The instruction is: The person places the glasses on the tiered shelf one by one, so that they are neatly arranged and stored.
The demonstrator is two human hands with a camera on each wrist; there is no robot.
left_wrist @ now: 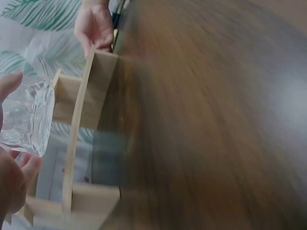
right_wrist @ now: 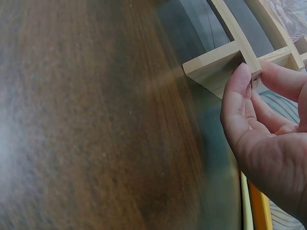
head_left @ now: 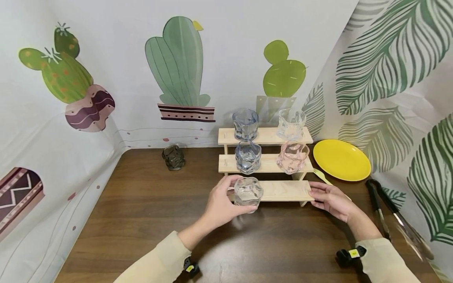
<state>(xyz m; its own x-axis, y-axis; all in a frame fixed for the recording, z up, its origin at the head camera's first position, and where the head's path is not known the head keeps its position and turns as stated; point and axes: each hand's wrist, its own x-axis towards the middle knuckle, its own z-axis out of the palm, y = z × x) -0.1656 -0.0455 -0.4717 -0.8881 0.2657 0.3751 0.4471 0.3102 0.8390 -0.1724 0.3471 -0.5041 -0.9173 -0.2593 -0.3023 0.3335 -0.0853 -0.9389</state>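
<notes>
My left hand (head_left: 226, 200) grips a clear wavy glass tumbler (head_left: 249, 192) between thumb and fingers, over the left end of the bottom tier of a three-tier wooden stand (head_left: 283, 191). In the left wrist view, a gap shows between the tumbler's base (left_wrist: 45, 117) and the board (left_wrist: 79, 124). My right hand (head_left: 332, 200) pinches the right end of that same bottom board, thumb and fingertips on opposite faces in the right wrist view. A blue tumbler (head_left: 248, 158) and a pink tumbler (head_left: 293, 157) stand on the middle tier. Another blue tumbler (head_left: 245, 125) and a clear one (head_left: 291, 124) occupy the top.
A dark grey tumbler (head_left: 174, 158) stands at the back left of the brown wooden table (head_left: 148, 228). Right of the stand lie a yellow plate (head_left: 341, 160), a pale yellow fork (head_left: 323, 176) and black-handled metal tongs (head_left: 398, 218). Printed cloth (head_left: 124, 59) hangs behind and at both sides.
</notes>
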